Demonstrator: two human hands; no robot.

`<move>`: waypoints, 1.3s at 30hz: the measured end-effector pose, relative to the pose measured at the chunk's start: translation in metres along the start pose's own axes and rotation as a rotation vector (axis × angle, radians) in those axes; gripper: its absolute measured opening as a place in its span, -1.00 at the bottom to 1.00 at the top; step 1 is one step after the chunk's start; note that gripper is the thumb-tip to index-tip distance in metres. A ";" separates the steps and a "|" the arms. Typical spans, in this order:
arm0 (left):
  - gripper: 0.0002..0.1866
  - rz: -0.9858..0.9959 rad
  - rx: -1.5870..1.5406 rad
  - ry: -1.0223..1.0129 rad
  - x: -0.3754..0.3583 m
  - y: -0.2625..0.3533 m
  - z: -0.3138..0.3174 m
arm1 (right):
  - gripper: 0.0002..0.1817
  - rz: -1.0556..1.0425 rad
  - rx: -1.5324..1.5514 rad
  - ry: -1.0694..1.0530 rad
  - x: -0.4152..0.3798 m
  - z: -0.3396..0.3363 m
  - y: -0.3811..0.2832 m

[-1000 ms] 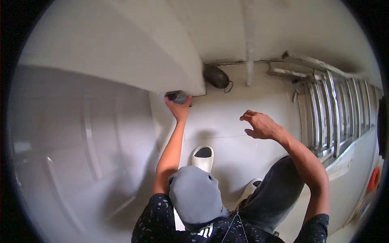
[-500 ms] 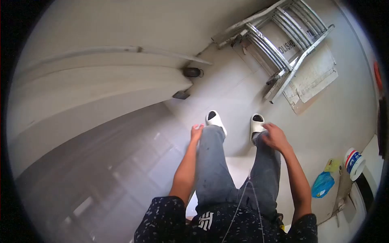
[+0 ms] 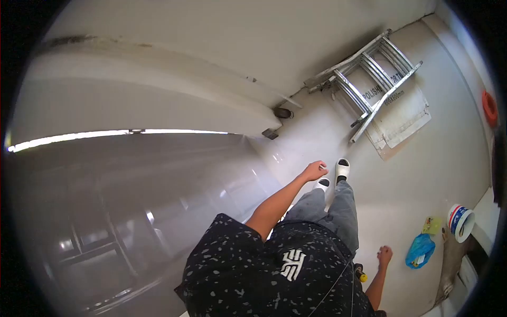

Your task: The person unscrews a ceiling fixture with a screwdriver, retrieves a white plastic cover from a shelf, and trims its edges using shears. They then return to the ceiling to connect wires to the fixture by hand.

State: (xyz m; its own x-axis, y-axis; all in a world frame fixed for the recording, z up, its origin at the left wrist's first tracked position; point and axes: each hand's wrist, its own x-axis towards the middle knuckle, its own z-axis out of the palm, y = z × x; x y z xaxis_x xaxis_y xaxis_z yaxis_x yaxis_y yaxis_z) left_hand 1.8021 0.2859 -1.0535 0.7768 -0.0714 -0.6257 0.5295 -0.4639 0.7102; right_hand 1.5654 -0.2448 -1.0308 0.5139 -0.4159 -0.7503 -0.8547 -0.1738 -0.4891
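My left hand swings forward in front of my body, near the white slides on my feet. Its fingers are loosely bent and apart, with nothing visible in them. Low at my right side is my right hand, its fingers slightly curled, also holding nothing that I can see. Neither hand touches an object. I wear a dark speckled shirt and grey trousers. Something with a yellow end shows at my right hip, partly hidden.
A folded metal ladder lies over flattened cardboard ahead. At right are a blue plastic bag, a white, red and blue bucket and an orange ring-shaped object. A large grey panelled door runs along the left.
My body has turned and my feet stand closer together. My left hand has moved right, across the front; my right hand has dropped back to my side.
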 end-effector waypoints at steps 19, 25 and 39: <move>-0.20 -0.868 -0.945 0.355 -0.316 -0.192 0.085 | -0.67 0.142 0.143 -0.070 -0.185 -0.028 0.075; -0.29 -0.393 -0.764 1.791 -0.328 -0.225 0.118 | -0.63 0.132 -0.062 -0.199 -0.187 -0.053 0.110; -0.40 -0.804 -0.323 1.595 -0.282 -0.141 0.110 | -0.61 0.036 0.017 -0.191 -0.097 -0.110 0.210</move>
State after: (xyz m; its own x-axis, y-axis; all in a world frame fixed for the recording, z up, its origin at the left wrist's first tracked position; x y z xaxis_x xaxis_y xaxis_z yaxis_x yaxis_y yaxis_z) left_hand 1.4704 0.2739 -1.0124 -0.2300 0.9704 -0.0730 0.7865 0.2296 0.5733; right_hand 1.3279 -0.3394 -1.0113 0.4886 -0.2445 -0.8375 -0.8724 -0.1460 -0.4664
